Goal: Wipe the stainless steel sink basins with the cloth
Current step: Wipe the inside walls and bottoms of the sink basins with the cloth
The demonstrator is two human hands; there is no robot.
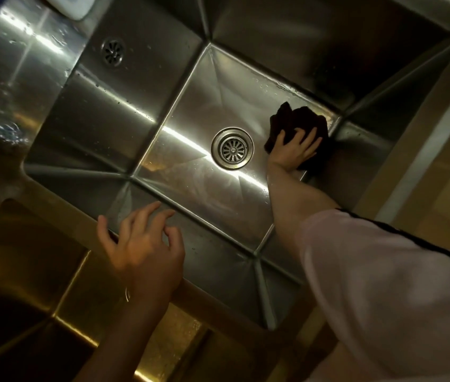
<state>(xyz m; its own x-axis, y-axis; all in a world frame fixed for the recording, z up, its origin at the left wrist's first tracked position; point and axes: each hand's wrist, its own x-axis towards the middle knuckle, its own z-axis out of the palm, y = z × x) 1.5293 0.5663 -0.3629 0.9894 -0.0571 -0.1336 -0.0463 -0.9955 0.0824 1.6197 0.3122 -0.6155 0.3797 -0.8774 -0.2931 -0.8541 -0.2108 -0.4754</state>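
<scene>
A deep stainless steel basin (pixel 190 111) fills the middle of the head view, with a round drain strainer (pixel 232 148) in its floor. A dark crumpled cloth (pixel 294 118) lies on the basin floor at the far right corner, right of the drain. My right hand (pixel 294 150) presses flat on the cloth, fingers spread and straight. My left hand (pixel 142 246) hovers over the near rim of the basin with its fingers loosely curled and holds nothing. A second basin (pixel 19 271) shows dimly at the lower left.
An overflow grille (pixel 113 52) sits in the basin's left wall. Wet steel counter (pixel 11 64) lies to the left. A white object (pixel 66 5) rests at the top left edge. A pale counter edge (pixel 439 119) runs along the right. My pink sleeve (pixel 397 299) covers the lower right.
</scene>
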